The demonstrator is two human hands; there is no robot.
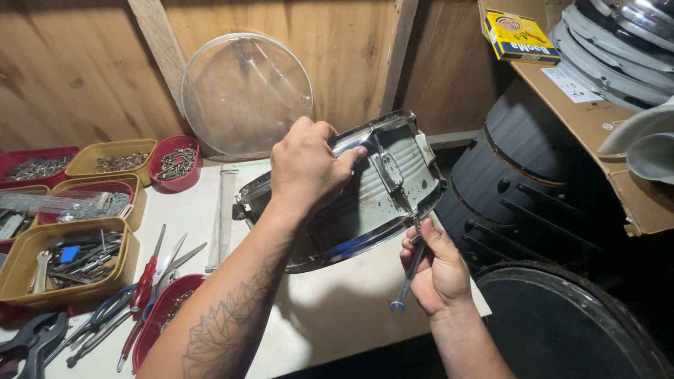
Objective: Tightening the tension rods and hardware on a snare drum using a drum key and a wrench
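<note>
A worn silver snare drum shell with chrome hoops rests tilted on the white workbench. My left hand grips its upper rim and holds it steady. My right hand is closed on a slim metal drum key or rod at the drum's lower right edge. The tool's upper end meets a tension rod and lug on the shell's side.
Yellow and red trays of screws and small metal parts line the left side. Pliers, scissors and screwdrivers lie beside them. A clear drumhead leans on the wooden wall. Black drum shells stand at the right under a shelf.
</note>
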